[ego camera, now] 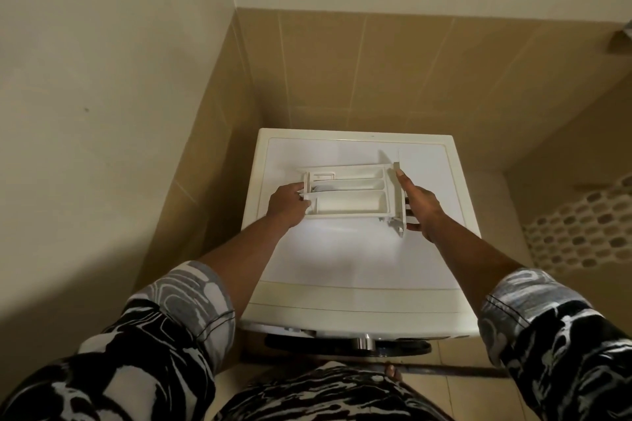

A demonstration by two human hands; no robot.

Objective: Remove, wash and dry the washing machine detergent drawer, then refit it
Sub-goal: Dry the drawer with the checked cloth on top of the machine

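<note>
Between the two hands: detergent drawer [349, 193], out of its slot, level, compartments up, lying crosswise over the washing machine [342, 260] top. Cannot tell whether it rests on the top or hangs just above it.
Left hand [287, 203]: fingers [302, 196] curled round the drawer's open rear end, gripping it. Probable reason: the rails there give a firm hold.
Right hand [422, 203]: fingers [400, 177] stretched along the outer face of the front panel [398, 202], thumb hooked at the panel's near end; the panel is clasped, not merely touched.
Why two-ended hold: judged to keep a long, light plastic part level and stop it twisting.
Just inside the left fingers: small blue insert [319, 188]; remaining compartments run towards the right fingers and look pale, with no obvious residue. Wet or dry: cannot tell.
Beyond the fingers: tiled wall [376, 72], well apart from the drawer.
Below and nearer than the fingers: machine's dark door [342, 345] at the front edge.
Stage, as a judgement: drawer removed, not refitted; washing status unclear.
Risk: panel end is heavier, so a slack right grip could tip it.
</note>
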